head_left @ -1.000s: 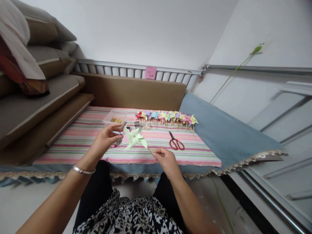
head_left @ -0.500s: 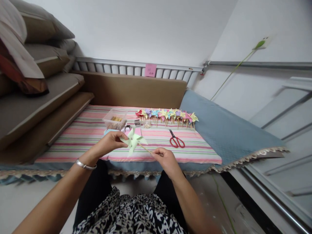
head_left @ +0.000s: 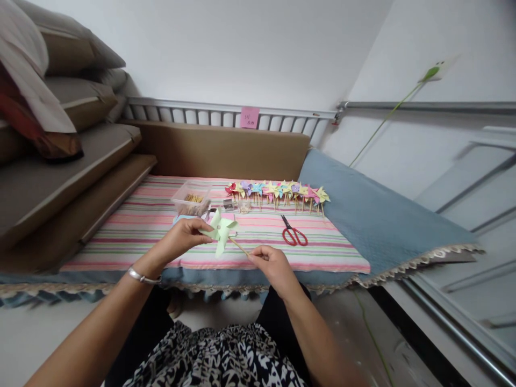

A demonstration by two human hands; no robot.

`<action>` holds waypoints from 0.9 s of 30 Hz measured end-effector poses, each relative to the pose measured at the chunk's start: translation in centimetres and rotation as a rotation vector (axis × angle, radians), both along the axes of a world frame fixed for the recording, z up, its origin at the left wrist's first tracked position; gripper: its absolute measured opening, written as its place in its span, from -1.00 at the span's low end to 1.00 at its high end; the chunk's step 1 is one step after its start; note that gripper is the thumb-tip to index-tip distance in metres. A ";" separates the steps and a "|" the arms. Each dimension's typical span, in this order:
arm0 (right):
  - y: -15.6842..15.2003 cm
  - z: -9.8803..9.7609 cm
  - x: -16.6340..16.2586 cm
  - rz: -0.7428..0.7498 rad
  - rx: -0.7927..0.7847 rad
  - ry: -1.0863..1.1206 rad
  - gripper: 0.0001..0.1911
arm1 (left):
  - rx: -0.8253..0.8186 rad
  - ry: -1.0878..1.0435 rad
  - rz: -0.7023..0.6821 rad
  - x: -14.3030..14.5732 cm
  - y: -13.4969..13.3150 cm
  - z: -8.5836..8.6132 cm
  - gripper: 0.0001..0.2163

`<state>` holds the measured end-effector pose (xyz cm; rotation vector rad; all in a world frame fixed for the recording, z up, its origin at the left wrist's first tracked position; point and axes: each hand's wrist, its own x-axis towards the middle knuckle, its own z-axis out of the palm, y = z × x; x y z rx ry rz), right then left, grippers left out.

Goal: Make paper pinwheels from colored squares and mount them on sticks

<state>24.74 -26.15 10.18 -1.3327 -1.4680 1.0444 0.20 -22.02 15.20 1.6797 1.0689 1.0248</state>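
Head view. Locate the pale green pinwheel [head_left: 221,232] between the two hands, above the near part of the striped cloth [head_left: 258,258]. Note left hand [head_left: 183,236] at one side of the pinwheel, with fingers [head_left: 200,224] closed in a pinch on the edge of a blade. Note right hand [head_left: 274,263] at the opposite side, with fingers [head_left: 260,250] clamped on the stick [head_left: 238,245]. Follow the stick from the right fingers up and leftward to the blades. Observe a bracelet [head_left: 141,276] on the wrist behind the left fingers.

Find the scissors [head_left: 295,236] beyond the right fingers and to their right, flat on the cloth, with red handles toward the near edge and blades pointing away. Find the row of pinwheels [head_left: 282,189] farther out, beyond the scissors, in several colors. Find the clear plastic box [head_left: 175,201] straight beyond the left fingers, with yellowish sticks [head_left: 194,198] inside. Between this box and the row, beyond the held pinwheel, locate a small silver-and-dark item [head_left: 228,205], too small to identify, just beside a small clear container [head_left: 244,205]. Well beyond both sets of fingers, see a brown board [head_left: 226,153] and, above it, a pink note [head_left: 249,117] on the radiator [head_left: 185,114].
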 end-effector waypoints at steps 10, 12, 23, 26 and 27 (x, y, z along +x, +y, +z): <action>-0.2 0.0 -1.1 0.024 -0.022 0.058 -0.86 | 0.182 0.052 0.077 0.0 0.3 -0.9 -0.88; -0.2 0.0 -1.2 0.012 -0.023 0.078 -0.86 | 0.161 0.033 0.097 0.1 0.2 -1.0 -0.84; -0.2 0.2 -2.6 -0.001 -0.041 0.112 -0.84 | 0.020 -0.085 0.202 0.4 -1.0 -1.7 -0.85; -0.5 0.4 -2.8 -0.005 -0.045 0.105 -0.86 | 0.013 -0.115 0.196 0.5 -0.9 -1.9 -0.87; -0.6 0.4 -2.8 -0.006 -0.042 0.103 -0.86 | 0.004 -0.133 0.195 0.5 -0.9 -1.9 -0.88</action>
